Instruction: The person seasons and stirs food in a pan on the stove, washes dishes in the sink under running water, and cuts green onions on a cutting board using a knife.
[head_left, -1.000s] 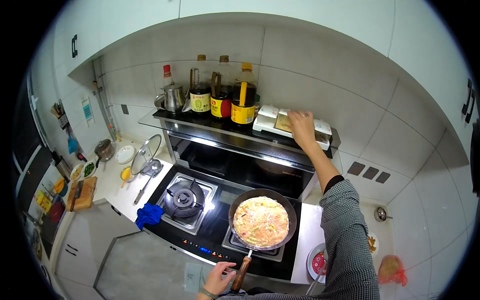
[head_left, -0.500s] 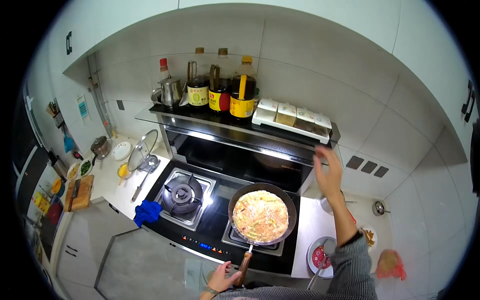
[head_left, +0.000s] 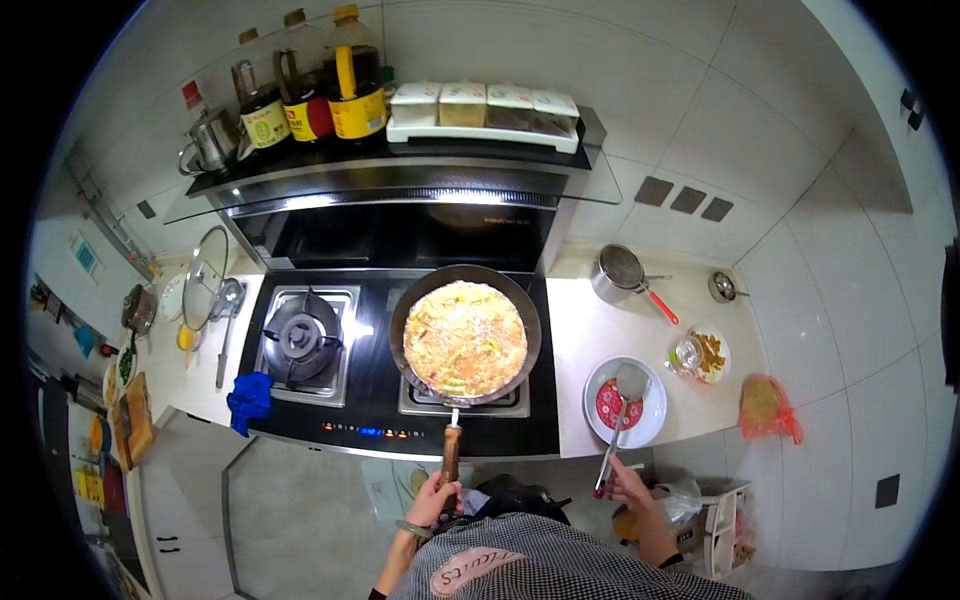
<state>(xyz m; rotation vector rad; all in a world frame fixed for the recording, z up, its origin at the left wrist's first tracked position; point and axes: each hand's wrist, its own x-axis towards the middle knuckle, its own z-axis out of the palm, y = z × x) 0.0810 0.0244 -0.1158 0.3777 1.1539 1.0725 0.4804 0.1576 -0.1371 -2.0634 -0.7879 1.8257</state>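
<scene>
A dark frying pan (head_left: 534, 345) full of a yellowish, egg-like mixture (head_left: 465, 338) sits over the right burner, its wooden handle (head_left: 451, 455) pointing toward me. My left hand (head_left: 436, 497) is wrapped round the end of that handle. To the right, my right hand (head_left: 629, 489) is beside the handle end of a metal ladle (head_left: 615, 440), fingers apart. The ladle's head rests in a white bowl (head_left: 652, 410) with a red patterned bottom. Whether the fingers touch the ladle's handle is hard to tell.
The left burner (head_left: 302, 338) has a blue cloth (head_left: 249, 397) beside it. A red-handled pot (head_left: 620, 270) and a plate of brown pieces (head_left: 712, 355) stand on the right counter. Sauce bottles (head_left: 357, 110) and a seasoning rack (head_left: 480, 132) line the shelf. A glass lid (head_left: 207, 278) stands left.
My right hand has come down from near the shelf to the ladle's handle. My left hand has closed round the pan handle. The view has shifted to the right and down.
</scene>
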